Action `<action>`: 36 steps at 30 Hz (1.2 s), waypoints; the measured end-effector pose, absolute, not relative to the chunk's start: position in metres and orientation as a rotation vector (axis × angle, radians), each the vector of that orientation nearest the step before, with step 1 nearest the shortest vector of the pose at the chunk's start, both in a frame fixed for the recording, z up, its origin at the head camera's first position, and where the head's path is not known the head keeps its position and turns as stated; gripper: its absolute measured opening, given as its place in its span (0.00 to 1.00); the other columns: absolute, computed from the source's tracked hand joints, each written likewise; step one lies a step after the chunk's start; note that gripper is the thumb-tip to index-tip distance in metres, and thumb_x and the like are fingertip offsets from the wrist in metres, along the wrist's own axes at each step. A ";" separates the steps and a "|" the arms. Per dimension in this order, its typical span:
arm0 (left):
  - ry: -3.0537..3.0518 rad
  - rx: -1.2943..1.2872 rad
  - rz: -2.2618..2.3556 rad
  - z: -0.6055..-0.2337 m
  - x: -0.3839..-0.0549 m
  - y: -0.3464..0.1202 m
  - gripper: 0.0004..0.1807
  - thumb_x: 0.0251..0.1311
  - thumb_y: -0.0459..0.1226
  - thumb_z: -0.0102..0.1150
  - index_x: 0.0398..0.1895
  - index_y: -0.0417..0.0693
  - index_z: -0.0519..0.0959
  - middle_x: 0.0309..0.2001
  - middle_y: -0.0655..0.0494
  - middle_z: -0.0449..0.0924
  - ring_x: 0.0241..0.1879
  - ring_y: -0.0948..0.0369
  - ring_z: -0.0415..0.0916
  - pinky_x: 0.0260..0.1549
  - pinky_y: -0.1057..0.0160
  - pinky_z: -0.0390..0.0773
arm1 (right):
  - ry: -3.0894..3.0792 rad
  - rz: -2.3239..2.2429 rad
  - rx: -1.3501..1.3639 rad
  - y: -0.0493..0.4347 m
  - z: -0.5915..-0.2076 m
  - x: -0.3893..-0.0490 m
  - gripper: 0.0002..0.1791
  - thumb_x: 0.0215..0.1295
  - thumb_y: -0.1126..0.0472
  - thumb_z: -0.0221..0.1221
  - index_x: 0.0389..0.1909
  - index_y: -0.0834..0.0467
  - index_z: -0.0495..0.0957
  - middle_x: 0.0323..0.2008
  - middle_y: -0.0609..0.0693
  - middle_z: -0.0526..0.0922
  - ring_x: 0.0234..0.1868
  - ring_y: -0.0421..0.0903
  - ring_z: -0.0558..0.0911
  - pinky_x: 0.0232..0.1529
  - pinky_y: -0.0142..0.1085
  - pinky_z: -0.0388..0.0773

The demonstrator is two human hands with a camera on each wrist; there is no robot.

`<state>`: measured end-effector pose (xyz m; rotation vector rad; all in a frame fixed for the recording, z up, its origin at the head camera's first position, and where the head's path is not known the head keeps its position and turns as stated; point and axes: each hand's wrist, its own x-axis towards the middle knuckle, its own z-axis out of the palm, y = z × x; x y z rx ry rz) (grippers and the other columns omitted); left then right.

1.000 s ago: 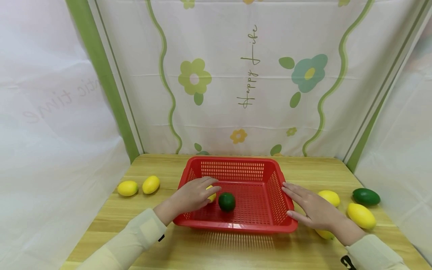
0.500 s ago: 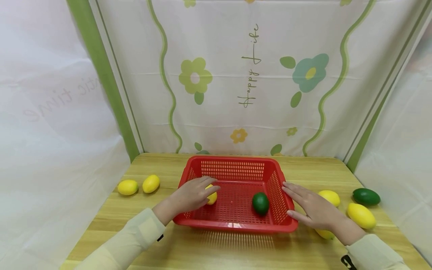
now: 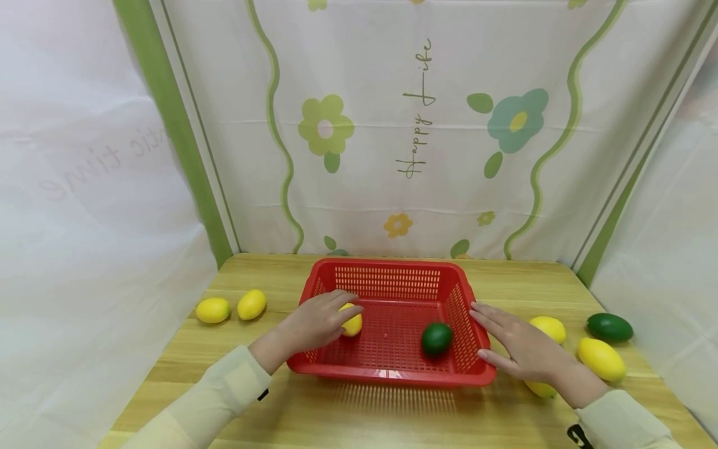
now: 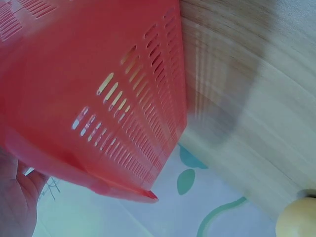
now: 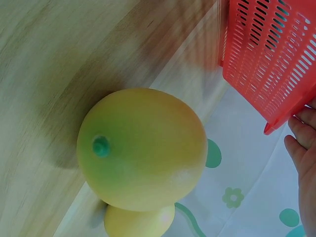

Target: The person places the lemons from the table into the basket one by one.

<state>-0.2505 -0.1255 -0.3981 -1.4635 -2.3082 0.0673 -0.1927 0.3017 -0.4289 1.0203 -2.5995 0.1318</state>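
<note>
A red plastic basket (image 3: 391, 376) with slotted walls sits in the middle of the table. My left hand (image 3: 314, 319) reaches over its left rim, with the fingers loosely extended above a yellow lemon (image 3: 352, 323) inside; the fingers partly hide the fruit. On the basket's right side, my right hand (image 3: 518, 343) rests its straight fingers against the rim. Near that wall, inside, lies a dark green oval fruit (image 3: 436, 338). In the left wrist view, the left hand (image 4: 17, 197) shows at the rim, while the right wrist view has the right fingers (image 5: 301, 128) by the other rim.
Two lemons (image 3: 252, 305) lie on the table left of the basket. Right of it are several more, including a lemon (image 3: 601, 360) near another dark green oval fruit (image 3: 609, 327). One lemon (image 3: 540, 390) is partly under the right hand. A printed curtain (image 3: 381, 199) hangs behind.
The dark green fruit has rolled right across the basket, from beside the lemon to near the right wall. My left hand has drawn slightly left, uncovering more of the lemon.
</note>
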 end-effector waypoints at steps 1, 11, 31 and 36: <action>-2.307 -1.458 0.070 -0.397 -0.250 -0.126 0.31 0.48 0.40 0.76 0.57 0.48 0.75 0.57 0.49 0.75 0.54 0.55 0.74 0.53 0.60 0.77 | -2.600 0.131 1.019 0.302 -0.429 -0.193 0.38 0.61 0.46 0.64 0.66 0.63 0.69 0.67 0.58 0.68 0.63 0.56 0.72 0.55 0.52 0.75; -2.293 -1.420 0.005 -0.389 -0.252 -0.143 0.27 0.50 0.34 0.72 0.56 0.45 0.77 0.54 0.46 0.76 0.54 0.52 0.75 0.53 0.56 0.77 | -2.617 0.151 1.016 0.302 -0.427 -0.192 0.38 0.62 0.45 0.63 0.67 0.63 0.68 0.67 0.59 0.68 0.63 0.57 0.71 0.54 0.52 0.76; -2.237 -1.225 -0.094 -0.381 -0.266 -0.215 0.33 0.38 0.32 0.80 0.53 0.37 0.77 0.50 0.37 0.77 0.48 0.44 0.78 0.41 0.49 0.82 | -2.623 0.162 1.008 0.302 -0.429 -0.192 0.38 0.62 0.45 0.63 0.67 0.63 0.68 0.67 0.59 0.68 0.63 0.57 0.71 0.55 0.52 0.75; -2.253 -1.157 -0.094 -0.386 -0.272 -0.235 0.33 0.37 0.31 0.79 0.51 0.34 0.77 0.48 0.35 0.77 0.46 0.42 0.78 0.40 0.48 0.82 | -2.634 0.177 1.005 0.302 -0.429 -0.193 0.38 0.62 0.45 0.63 0.68 0.63 0.67 0.67 0.59 0.68 0.63 0.57 0.71 0.54 0.52 0.76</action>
